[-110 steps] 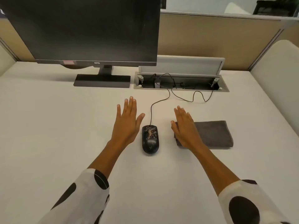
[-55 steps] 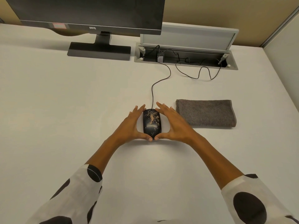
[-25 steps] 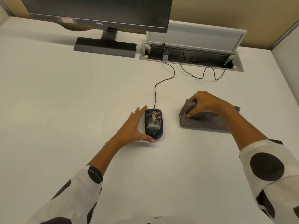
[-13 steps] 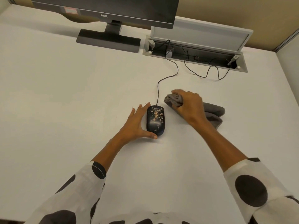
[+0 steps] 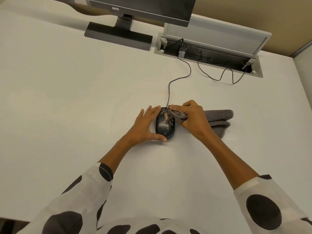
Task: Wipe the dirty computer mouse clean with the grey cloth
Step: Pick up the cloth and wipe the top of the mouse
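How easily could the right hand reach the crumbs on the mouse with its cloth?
Probably yes: the right hand grips the cloth at the far right edge of the mouse, the crumbs lie bare on top, and the left hand only rests against its left side.

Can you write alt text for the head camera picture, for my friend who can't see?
A person's right hand grips a bunched grey cloth against the far right edge of a black computer mouse speckled with tan crumbs. Their left hand steadies the mouse's left side on a white desk, a monitor behind.
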